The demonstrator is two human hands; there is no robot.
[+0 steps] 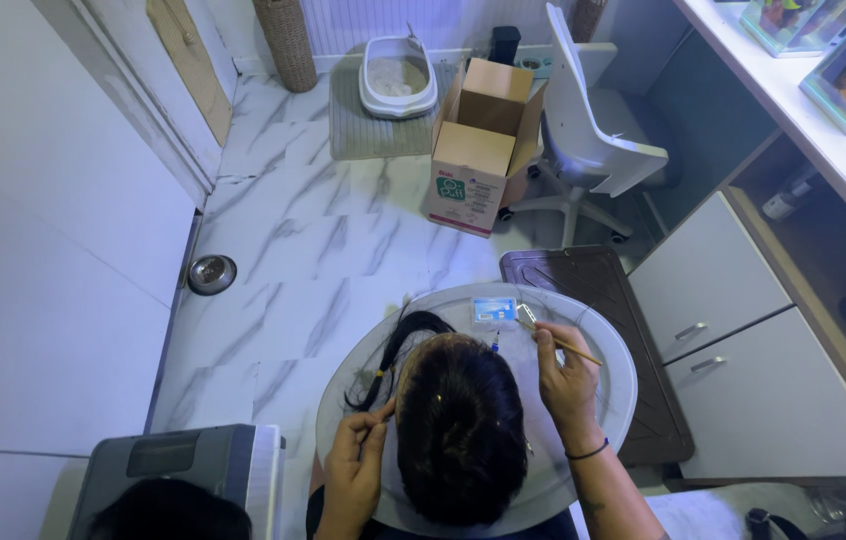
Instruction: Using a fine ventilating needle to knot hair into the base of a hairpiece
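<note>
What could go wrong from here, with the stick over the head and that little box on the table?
1. The right hand holds a thin stick just above the dark-haired head; a slip might poke it.
2. The small blue box lies near the far rim of the round table; a nudge could push it off.
3. The left hand pinches a hair strand; a loosened grip may free it.

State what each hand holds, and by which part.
The right hand pinches a thin wooden stick at its lower end. The left hand grips a lock of the dark hair at the hairline.
</note>
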